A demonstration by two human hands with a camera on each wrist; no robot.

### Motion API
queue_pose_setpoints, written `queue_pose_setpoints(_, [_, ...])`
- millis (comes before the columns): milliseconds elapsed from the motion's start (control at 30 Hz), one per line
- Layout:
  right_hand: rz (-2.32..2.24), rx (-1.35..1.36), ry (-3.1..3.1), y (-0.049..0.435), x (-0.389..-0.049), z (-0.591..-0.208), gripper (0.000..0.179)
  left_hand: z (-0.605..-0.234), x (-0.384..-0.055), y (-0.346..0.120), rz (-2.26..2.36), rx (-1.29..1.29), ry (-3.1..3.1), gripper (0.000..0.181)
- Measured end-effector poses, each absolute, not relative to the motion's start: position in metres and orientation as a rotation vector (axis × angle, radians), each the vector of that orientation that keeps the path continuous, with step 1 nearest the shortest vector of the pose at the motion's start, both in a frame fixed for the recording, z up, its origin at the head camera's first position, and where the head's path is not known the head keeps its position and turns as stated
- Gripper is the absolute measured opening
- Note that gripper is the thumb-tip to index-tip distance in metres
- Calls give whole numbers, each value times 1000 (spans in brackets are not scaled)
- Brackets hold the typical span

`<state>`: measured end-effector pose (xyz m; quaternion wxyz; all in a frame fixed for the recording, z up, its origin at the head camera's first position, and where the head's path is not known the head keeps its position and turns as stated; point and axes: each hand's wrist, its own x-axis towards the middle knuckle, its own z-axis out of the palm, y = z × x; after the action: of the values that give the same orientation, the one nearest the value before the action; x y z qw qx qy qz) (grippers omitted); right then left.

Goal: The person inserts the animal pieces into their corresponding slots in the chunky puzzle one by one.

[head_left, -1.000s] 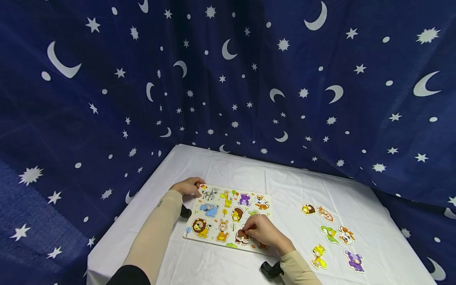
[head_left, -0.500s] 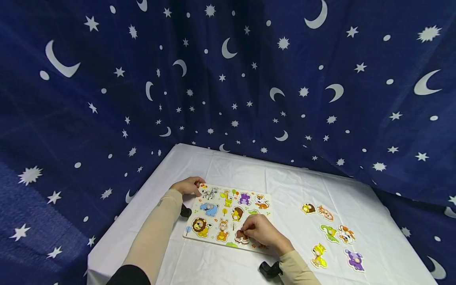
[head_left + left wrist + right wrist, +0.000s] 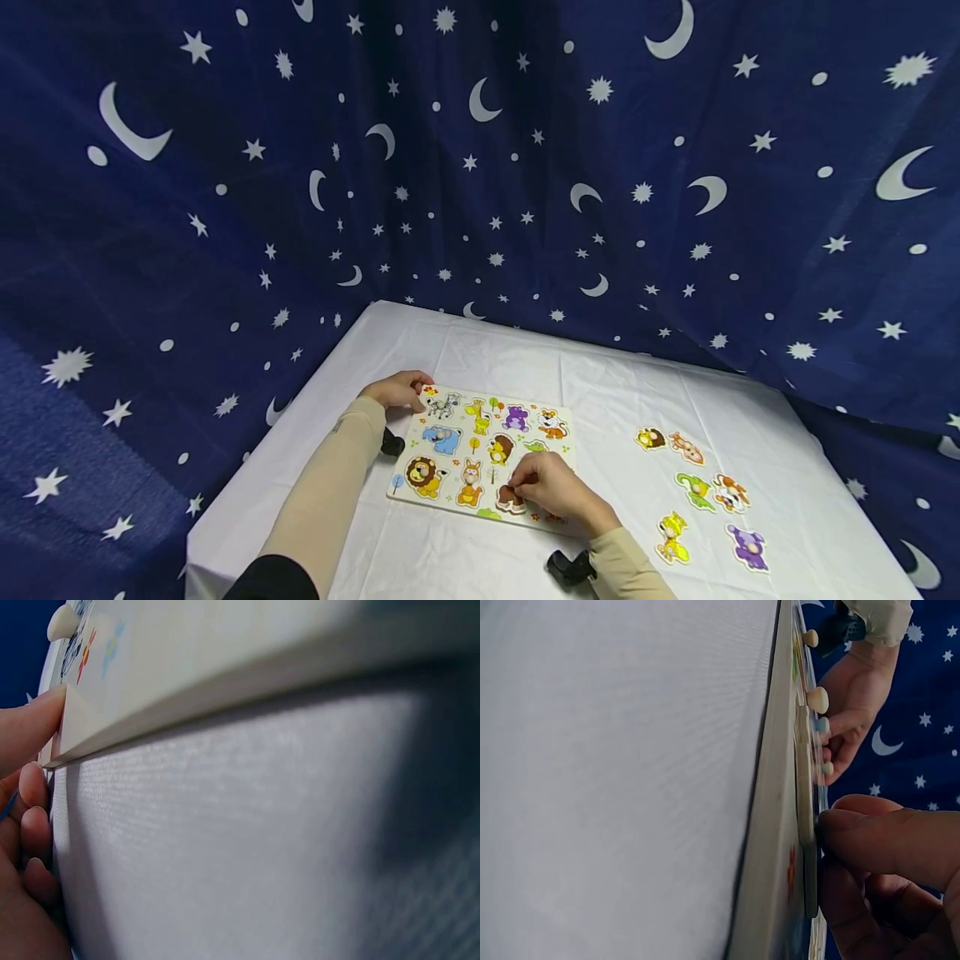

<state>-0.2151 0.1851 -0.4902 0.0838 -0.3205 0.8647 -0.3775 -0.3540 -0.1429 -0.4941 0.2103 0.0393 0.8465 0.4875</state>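
Cream in colour, the puzzle board lies flat on the white-covered bench, and the work looks somewhat under half done. Four pieces seem seated, knobs up: the zebra at the board's far left corner, the elephant midway down its left side, the lion at its near left corner, and the kangaroo along its near edge.

The right hand pinches a brown animal piece over the board's near edge, right of centre; by the right wrist view, I judge it not fully sunk in. The left hand grips the board's far left corner with thumb and fingers.

Six pieces remain, all on the bench to the board's right: the hedgehog, pinkish-orange animal, green animal, tiger, giraffe and purple animal. The board's near right corner is mostly hidden by the right hand.

No brand or lettering is legible on the board or pieces. A grey mark on the left sleeve is too small to read.
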Motion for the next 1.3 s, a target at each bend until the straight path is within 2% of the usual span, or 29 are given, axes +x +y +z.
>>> queue_pose_setpoints(467, [-1124,-910,2598,186,-208,-491,17,-496,-356,-141,1347,145,2343,52])
queue_pose_setpoints(767, [-1079,-888,2635,188,-207,-492,9,-500,-352,-140,1346,133,2345,51])
queue_pose_setpoints(1100, [-1067,-876,2731,212,-211,-482,14,-496,-352,-141,1339,150,2350,52])
queue_pose_setpoints(1300, [-1099,-761,2759,234,-208,-474,13,-492,-353,-142,1355,153,2343,53])
